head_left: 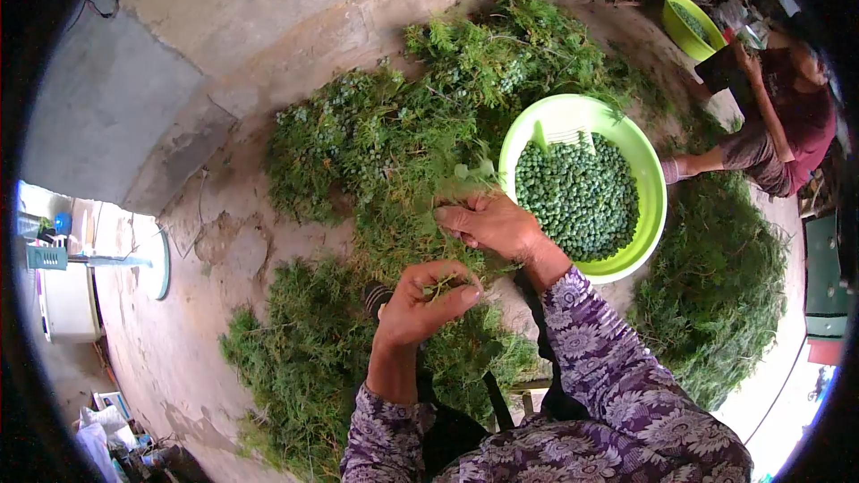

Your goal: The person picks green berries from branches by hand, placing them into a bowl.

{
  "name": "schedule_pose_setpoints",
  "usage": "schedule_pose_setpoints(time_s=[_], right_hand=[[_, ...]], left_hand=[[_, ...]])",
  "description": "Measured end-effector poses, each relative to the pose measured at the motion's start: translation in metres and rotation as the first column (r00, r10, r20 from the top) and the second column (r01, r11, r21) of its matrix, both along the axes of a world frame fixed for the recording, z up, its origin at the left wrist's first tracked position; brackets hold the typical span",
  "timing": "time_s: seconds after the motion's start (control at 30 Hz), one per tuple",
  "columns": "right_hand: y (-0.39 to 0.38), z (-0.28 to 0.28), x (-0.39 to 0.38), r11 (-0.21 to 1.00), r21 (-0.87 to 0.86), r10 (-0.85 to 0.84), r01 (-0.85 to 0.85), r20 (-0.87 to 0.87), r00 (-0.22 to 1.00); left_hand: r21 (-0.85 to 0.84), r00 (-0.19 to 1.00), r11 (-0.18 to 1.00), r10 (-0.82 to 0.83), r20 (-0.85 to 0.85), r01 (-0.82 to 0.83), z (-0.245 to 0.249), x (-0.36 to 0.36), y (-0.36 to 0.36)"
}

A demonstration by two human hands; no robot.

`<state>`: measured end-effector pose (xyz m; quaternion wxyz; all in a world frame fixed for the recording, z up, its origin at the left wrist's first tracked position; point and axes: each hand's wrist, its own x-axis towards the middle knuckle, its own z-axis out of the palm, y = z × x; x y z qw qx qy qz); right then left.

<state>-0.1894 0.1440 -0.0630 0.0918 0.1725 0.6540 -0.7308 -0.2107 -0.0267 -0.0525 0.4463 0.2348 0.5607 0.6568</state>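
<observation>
My left hand (420,304) is closed around a thin green sprig (440,285), pinched between thumb and fingers. My right hand (494,224) reaches forward and grips the feathery green branches (420,139) just left of a lime-green plastic basin (651,215). The basin is nearly full of small round green berries (580,197). Both arms wear purple flowered sleeves. A heap of stripped greenery (304,358) lies under my left arm.
Another pile of greenery (716,286) lies right of the basin. A second person (778,116) sits at the far right beside a second green basin (689,22). A white bucket and blue crate (54,286) stand at the left on the concrete floor.
</observation>
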Motion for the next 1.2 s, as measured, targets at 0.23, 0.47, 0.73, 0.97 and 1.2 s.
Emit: schedule_pose_setpoints(time_s=[0.23,0.47,0.73,0.97,1.2], right_hand=[[0.000,-0.035,-0.004,0.996,-0.085,-0.038,0.004,-0.402,0.915],[-0.005,-0.022,0.002,0.959,0.258,0.168,-0.114,-0.197,0.966],[-0.011,-0.014,0.003,0.889,0.383,0.316,-0.252,-0.112,0.942],[-0.014,-0.024,0.007,0.909,0.216,0.391,-0.357,-0.145,0.909],[0.009,-0.004,0.007,0.968,-0.247,-0.077,0.036,-0.159,0.984]], left_hand=[[-0.184,0.834,0.817,0.550,-0.040,-0.547,0.000,-0.003,0.011],[0.014,0.772,0.774,0.633,-0.054,-0.634,-0.013,-0.006,0.019],[-0.047,0.765,0.763,0.643,-0.036,-0.644,-0.003,-0.005,0.015],[0.173,0.777,0.762,0.628,0.039,-0.625,-0.022,-0.011,0.013],[0.116,0.795,0.787,0.599,0.092,-0.606,-0.026,-0.005,0.011]])
